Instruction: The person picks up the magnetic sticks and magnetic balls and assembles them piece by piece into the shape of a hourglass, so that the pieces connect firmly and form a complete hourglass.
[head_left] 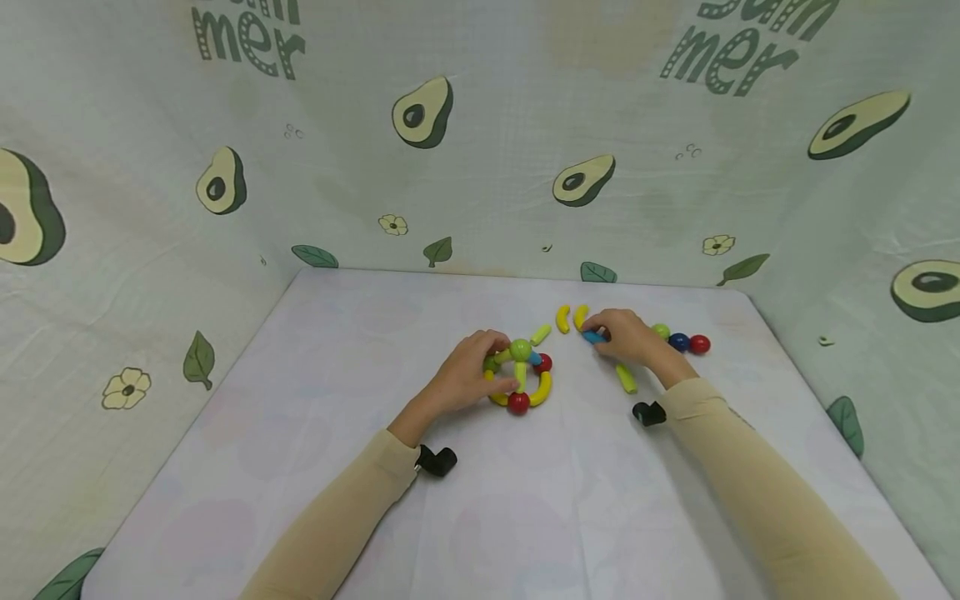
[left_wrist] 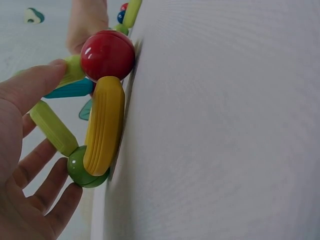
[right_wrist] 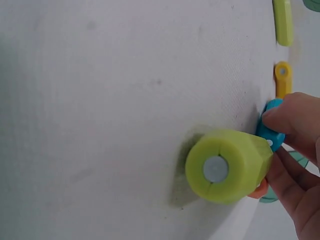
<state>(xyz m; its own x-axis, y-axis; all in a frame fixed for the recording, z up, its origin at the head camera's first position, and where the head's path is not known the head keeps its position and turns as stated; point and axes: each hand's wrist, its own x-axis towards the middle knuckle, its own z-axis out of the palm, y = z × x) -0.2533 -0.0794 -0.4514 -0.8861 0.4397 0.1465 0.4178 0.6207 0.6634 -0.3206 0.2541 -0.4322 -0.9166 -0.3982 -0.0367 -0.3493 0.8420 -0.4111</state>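
My left hand (head_left: 468,375) holds a small frame (head_left: 521,350) of magnetic balls and rods standing on the table. Its thumb lies against a lime rod and its fingertips touch a green ball (left_wrist: 87,170). Lime, blue and yellow curved rods join red and green balls in the frame, with a green ball on top. To the right, my right hand (head_left: 630,337) pinches a blue rod (right_wrist: 271,125) between thumb and fingers, close to the tabletop. A loose lime rod (head_left: 626,379) lies just in front of that hand, its end facing the right wrist camera.
Two yellow curved rods (head_left: 562,319) and another lime rod (head_left: 541,335) lie behind the frame. Beyond my right hand sit a green ball (head_left: 661,331), a dark blue ball (head_left: 678,342) and a red ball (head_left: 700,344). An orange piece (right_wrist: 259,190) shows partly behind the near lime rod.
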